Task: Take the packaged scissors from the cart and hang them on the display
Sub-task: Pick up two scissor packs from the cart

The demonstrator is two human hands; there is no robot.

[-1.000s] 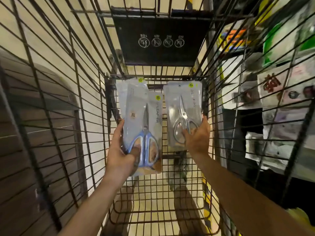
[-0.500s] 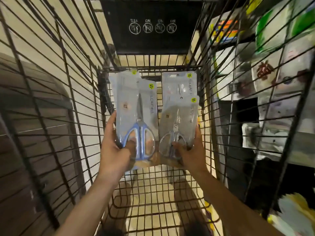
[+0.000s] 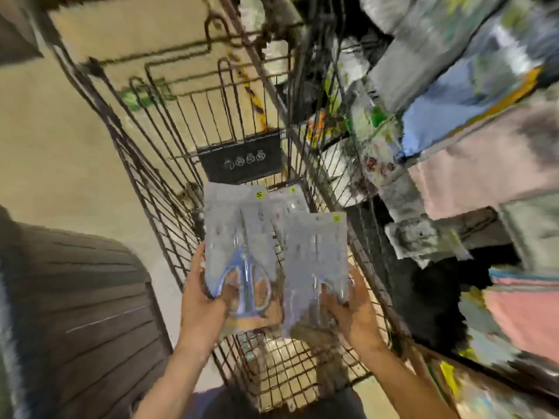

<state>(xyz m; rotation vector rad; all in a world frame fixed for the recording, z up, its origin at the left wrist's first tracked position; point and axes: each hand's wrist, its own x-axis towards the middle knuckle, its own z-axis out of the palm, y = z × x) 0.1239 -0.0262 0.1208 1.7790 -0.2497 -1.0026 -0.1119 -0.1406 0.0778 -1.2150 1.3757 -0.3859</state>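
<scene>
The cart at frame centre is dark wire metal, dull and worn-looking. Both scissor packs, the blue-handled pack and the pack at lower centre-right, are glossy clear plastic. The black placard above them looks matt.

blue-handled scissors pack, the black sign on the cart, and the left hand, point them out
blue-handled scissors pack [image 3: 242, 258]: head view, clear front above the blue handles
black sign [image 3: 242, 160]: head view, its middle, by the white symbols
left hand [image 3: 202, 306]: head view, back of the hand
</scene>
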